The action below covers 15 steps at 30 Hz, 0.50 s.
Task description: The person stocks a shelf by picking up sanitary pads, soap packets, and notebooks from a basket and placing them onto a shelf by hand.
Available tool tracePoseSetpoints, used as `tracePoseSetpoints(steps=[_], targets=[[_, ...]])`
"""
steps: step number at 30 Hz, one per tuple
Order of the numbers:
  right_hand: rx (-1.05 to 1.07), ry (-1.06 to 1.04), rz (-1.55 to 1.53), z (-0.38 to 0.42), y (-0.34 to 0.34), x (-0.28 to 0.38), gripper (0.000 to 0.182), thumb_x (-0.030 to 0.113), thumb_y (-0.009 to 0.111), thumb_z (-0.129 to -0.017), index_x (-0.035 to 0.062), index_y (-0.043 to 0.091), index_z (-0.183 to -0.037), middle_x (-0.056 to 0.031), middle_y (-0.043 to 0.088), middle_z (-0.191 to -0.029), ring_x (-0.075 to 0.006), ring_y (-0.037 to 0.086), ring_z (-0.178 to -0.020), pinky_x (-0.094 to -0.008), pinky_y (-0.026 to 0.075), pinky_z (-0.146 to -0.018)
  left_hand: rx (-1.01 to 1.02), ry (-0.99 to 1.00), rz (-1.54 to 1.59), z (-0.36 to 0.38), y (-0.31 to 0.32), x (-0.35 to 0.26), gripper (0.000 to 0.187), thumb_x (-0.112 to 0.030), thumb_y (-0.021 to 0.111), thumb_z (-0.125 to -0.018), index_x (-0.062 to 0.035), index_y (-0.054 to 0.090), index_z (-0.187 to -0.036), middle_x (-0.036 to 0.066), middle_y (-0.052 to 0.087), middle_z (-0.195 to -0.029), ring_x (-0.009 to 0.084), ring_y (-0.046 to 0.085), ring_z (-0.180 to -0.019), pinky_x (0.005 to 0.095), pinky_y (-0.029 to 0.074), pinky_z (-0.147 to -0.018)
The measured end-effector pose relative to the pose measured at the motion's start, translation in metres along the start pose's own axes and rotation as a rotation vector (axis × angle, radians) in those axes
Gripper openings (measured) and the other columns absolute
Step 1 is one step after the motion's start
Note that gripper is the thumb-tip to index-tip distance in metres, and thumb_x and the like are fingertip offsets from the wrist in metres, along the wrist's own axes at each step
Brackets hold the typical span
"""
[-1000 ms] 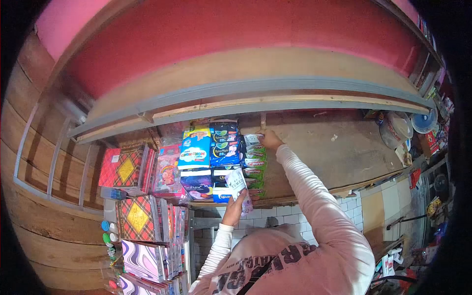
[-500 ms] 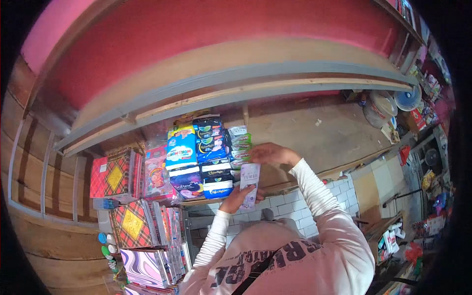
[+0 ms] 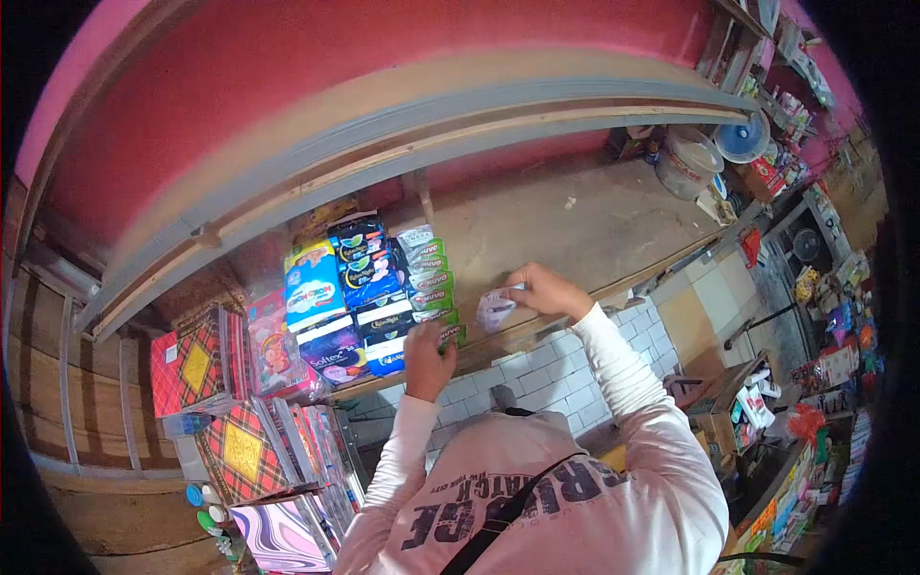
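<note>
Right hand (image 3: 548, 290) pinches one pale packet (image 3: 493, 312) by its end; packet lies left of that hand, between the two hands, near the shelf's (image 3: 575, 235) front edge. Left hand (image 3: 430, 364) beside the front of the green packets (image 3: 433, 280), fingers bent; cannot tell if it grips or touches any. Counts: green packets, at least five, in one row; whitish packet (image 3: 415, 235) behind them, one; light-blue pack (image 3: 313, 290), one; plaid covers (image 3: 241, 446), two.
</note>
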State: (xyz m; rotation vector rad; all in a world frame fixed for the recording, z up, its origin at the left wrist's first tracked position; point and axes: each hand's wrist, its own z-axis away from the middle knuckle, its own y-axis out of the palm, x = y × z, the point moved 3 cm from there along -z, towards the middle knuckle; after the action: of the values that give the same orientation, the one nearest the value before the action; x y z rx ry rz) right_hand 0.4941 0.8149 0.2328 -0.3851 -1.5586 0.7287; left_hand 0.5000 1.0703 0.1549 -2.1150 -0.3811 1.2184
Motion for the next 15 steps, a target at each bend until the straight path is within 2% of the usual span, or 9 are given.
tracePoseSetpoints(steps=[1,2,4,7,11,13,15], targets=[[-0.047,-0.059,0.033,-0.003,0.006,-0.006,0.019,0.014,0.064,-0.091,-0.0027,0.071,-0.099,-0.0133,0.068,-0.071,-0.0147,0.061,-0.06,-0.0322,0.051,-0.061,-0.03,0.053,-0.152,-0.001,-0.008,-0.004,0.031,-0.011,0.072,-0.076,-0.0033,0.065,-0.105,0.017,0.066,-0.106,0.0353,0.059,-0.101,0.0438,0.046,-0.086],[-0.058,-0.032,0.046,-0.006,0.013,-0.012,0.019,0.013,0.065,-0.089,-0.0015,0.072,-0.099,-0.0158,0.069,-0.079,-0.0224,0.064,-0.069,-0.0352,0.051,-0.068,-0.028,0.047,-0.163,0.001,-0.002,0.004,0.033,-0.008,0.073,-0.07,-0.0051,0.065,-0.102,0.015,0.063,-0.108,0.0329,0.055,-0.107,0.0465,0.04,-0.093],[-0.078,0.025,0.07,-0.011,0.031,-0.021,0.02,0.012,0.068,-0.085,0.0008,0.074,-0.1,-0.0208,0.071,-0.094,-0.0379,0.069,-0.087,-0.0411,0.053,-0.08,-0.071,0.134,-0.225,0.003,0.006,0.01,0.035,-0.008,0.074,-0.07,-0.0045,0.067,-0.104,0.015,0.065,-0.106,0.033,0.056,-0.105,0.0474,0.041,-0.091],[-0.06,-0.082,0.139,-0.021,0.06,-0.044,0.019,0.012,0.069,-0.084,0.0024,0.074,-0.099,-0.0204,0.071,-0.095,-0.0361,0.069,-0.09,-0.0421,0.053,-0.082,-0.079,0.172,-0.271,0.003,0.018,0.02,0.035,-0.007,0.074,-0.07,-0.0038,0.067,-0.104,0.015,0.066,-0.105,0.0325,0.057,-0.103,0.0484,0.039,-0.092],[0.023,-0.051,0.228,-0.019,0.079,-0.055,0.021,0.01,0.066,-0.087,0.0038,0.072,-0.105,-0.0202,0.071,-0.099,-0.037,0.068,-0.093,-0.042,0.052,-0.082,-0.009,0.148,-0.306,0.0,0.029,0.032,0.032,-0.01,0.073,-0.072,-0.0046,0.067,-0.103,0.015,0.067,-0.103,0.0318,0.058,-0.103,0.048,0.037,-0.093],[0.049,-0.056,0.233,-0.021,0.089,-0.072,0.021,0.011,0.066,-0.087,0.0048,0.073,-0.107,-0.0204,0.071,-0.098,-0.036,0.069,-0.091,-0.0421,0.053,-0.082,-0.043,0.154,-0.287,0.0,0.031,0.033,0.024,-0.011,0.068,-0.076,-0.0052,0.068,-0.099,0.014,0.068,-0.099,0.0327,0.059,-0.1,0.0481,0.037,-0.092],[-0.003,-0.026,0.167,-0.018,0.091,-0.071,0.019,0.013,0.068,-0.085,0.0039,0.074,-0.1,-0.0205,0.071,-0.096,-0.0368,0.068,-0.092,-0.0429,0.052,-0.083,-0.069,0.167,-0.264,-0.001,0.031,0.032,0.02,-0.011,0.066,-0.078,-0.0055,0.068,-0.098,0.014,0.068,-0.095,0.033,0.06,-0.098,0.0479,0.037,-0.091]])
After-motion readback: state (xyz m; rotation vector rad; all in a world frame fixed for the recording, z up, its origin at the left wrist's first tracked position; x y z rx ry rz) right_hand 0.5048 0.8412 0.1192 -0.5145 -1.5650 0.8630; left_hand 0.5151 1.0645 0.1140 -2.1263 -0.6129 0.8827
